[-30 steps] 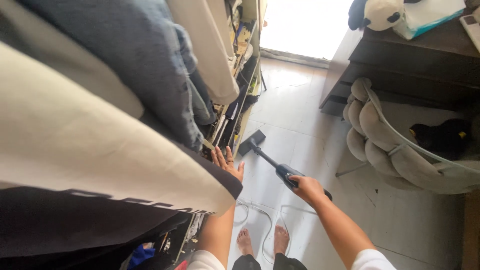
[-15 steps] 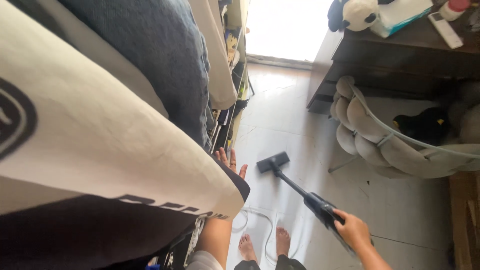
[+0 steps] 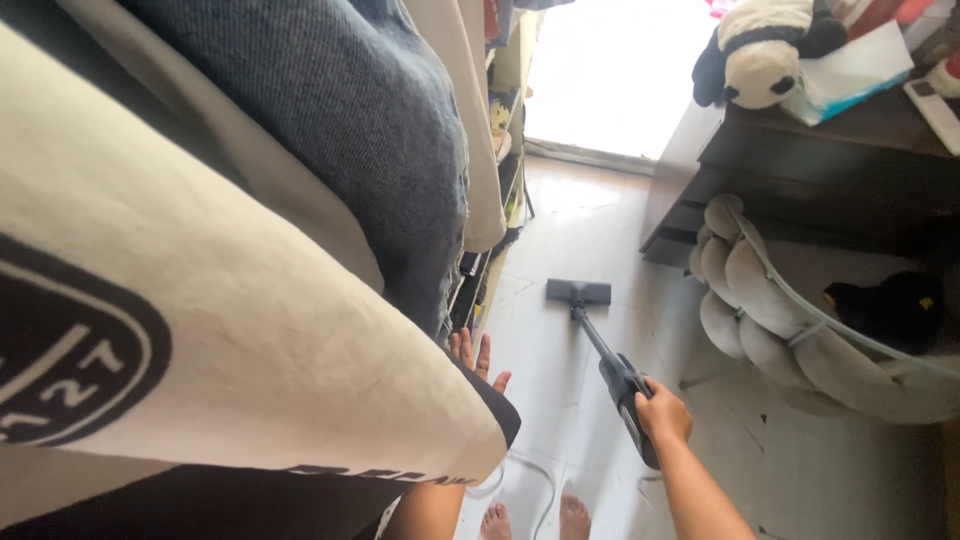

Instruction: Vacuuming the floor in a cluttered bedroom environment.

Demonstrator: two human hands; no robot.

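Right hand [image 3: 662, 412] gripped vacuum [image 3: 620, 378]; its floor head [image 3: 578, 292] lay ahead on floor [image 3: 580, 220]. Left hand [image 3: 478, 362] sat left of it, fingers spread, against hanging clothes [image 3: 300, 200]. Chair [image 3: 770, 320] stood to right w/ cabinet [image 3: 820, 160] behind; plush toy [image 3: 765, 50] on top.

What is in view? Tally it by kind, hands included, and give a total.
hands: 2 (left hand, right hand)
stick vacuum: 1
hanging garments: 3 (printed cream shirt, blue denim, beige top)
panda plush: 1
padded chair: 1
Total: 8
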